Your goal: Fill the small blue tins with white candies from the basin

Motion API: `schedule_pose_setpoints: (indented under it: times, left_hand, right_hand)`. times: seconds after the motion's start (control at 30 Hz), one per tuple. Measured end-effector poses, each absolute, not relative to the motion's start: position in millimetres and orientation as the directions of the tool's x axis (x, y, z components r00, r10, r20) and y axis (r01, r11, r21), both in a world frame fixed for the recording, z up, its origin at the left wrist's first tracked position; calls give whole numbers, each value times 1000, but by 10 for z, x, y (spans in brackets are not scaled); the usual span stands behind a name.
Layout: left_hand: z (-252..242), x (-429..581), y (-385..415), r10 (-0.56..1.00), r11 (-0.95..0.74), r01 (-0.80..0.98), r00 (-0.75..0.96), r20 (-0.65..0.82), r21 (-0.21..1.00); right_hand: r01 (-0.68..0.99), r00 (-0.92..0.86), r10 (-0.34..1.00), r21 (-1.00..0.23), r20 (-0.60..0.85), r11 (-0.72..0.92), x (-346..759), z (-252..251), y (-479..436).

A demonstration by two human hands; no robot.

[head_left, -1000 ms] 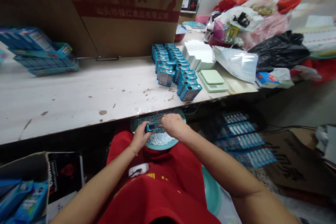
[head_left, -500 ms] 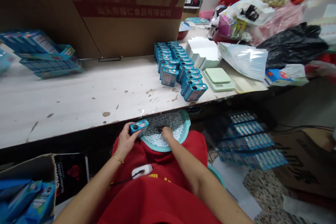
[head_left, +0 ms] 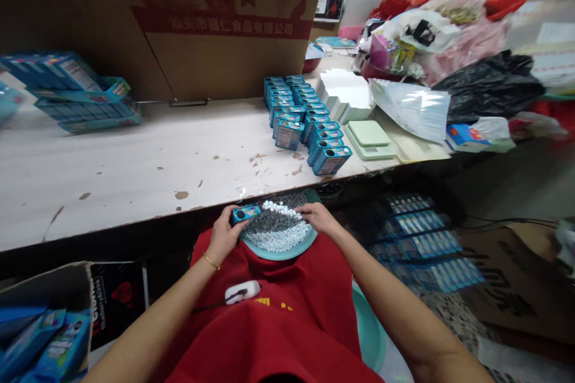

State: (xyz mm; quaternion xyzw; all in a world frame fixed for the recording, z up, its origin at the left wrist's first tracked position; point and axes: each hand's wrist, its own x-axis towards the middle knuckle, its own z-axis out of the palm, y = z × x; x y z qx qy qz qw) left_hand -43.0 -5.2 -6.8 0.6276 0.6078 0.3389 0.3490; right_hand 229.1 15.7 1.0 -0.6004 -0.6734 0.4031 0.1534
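Note:
My left hand point(head_left: 227, 231) is closed round a small blue tin point(head_left: 245, 213), held at the left rim of a teal basin point(head_left: 287, 251) on my lap. The basin holds many small white and grey pellets point(head_left: 278, 230). My right hand point(head_left: 317, 216) rests on the basin's right rim with its fingers curled on the edge near the pellets. On the worn white table point(head_left: 135, 161) above stand two rows of the same blue tins point(head_left: 305, 122).
A big cardboard box point(head_left: 215, 18) stands at the table's back. Blue cartons point(head_left: 72, 93) are stacked at the left. White boxes point(head_left: 344, 93), a green scale point(head_left: 371, 137) and plastic bags point(head_left: 449, 42) fill the right. More blue packs point(head_left: 422, 245) lie on the floor.
My right hand left the tin, dipped into the pellets, then came to the basin's right rim. My left hand carried the tin to the basin's left edge.

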Motion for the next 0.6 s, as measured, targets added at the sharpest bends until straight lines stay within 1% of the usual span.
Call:
schedule_pose_setpoints:
  times: [0.07, 0.13, 0.2, 0.27, 0.33, 0.37, 0.47, 0.6]
  left_hand:
    - [-77, -331, -25, 995, -78, 572, 102, 23, 816]
    - [-90, -239, -5, 988, -110, 615, 150, 21, 781]
    - [-103, -169, 3, 983, -137, 644, 182, 22, 752]
    - [-112, -129, -3, 978, -164, 653, 207, 34, 740]
    - [-121, -113, -19, 975, -179, 657, 218, 43, 732]
    - [-128, -111, -29, 975, -182, 661, 219, 45, 728]
    - [-159, -114, -54, 976, -181, 672, 214, 46, 718]
    - [-219, -121, -63, 978, -166, 673, 204, 35, 721]
  right_hand:
    - [720, -277, 931, -693, -238, 37, 2282, 232, 170]
    - [776, -336, 915, -616, -222, 136, 2216, 413, 183]
    - [844, -372, 896, -490, -242, 219, 2118, 567, 186]
    - [903, -371, 885, -332, -281, 273, 2009, 711, 179]
    - [932, -355, 880, -193, -315, 307, 1901, 844, 168]
    - [936, -352, 877, -142, -327, 323, 1849, 901, 162]
    - [929, -363, 871, -59, -330, 365, 1698, 1012, 151]
    - [930, -360, 882, -35, -305, 367, 1534, 1048, 126]
